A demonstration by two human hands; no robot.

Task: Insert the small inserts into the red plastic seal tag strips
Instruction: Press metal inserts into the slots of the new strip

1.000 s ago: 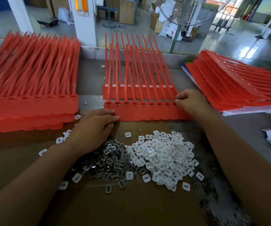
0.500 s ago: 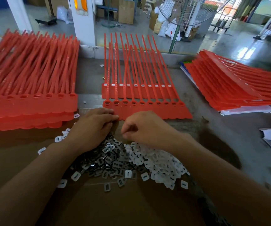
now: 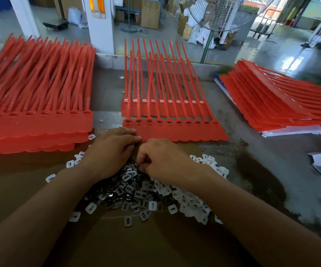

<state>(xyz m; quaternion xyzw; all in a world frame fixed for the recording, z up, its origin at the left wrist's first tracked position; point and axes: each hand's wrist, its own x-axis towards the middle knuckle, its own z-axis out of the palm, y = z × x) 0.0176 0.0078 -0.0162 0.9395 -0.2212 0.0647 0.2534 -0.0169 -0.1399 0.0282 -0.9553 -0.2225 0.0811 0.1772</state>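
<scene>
The left hand (image 3: 107,153) and right hand (image 3: 163,160) are held curled, close together, over the inserts (image 3: 128,193) beside the red strip (image 3: 175,132) on the worktop (image 3: 107,87); whether anything is pinched cannot be told.

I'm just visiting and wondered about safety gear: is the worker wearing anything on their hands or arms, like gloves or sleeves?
No. The left hand and right hand are bare, without gloves. The left forearm and right forearm are uncovered as far as the picture reaches; no sleeve, watch, bracelet or ring shows.
</scene>
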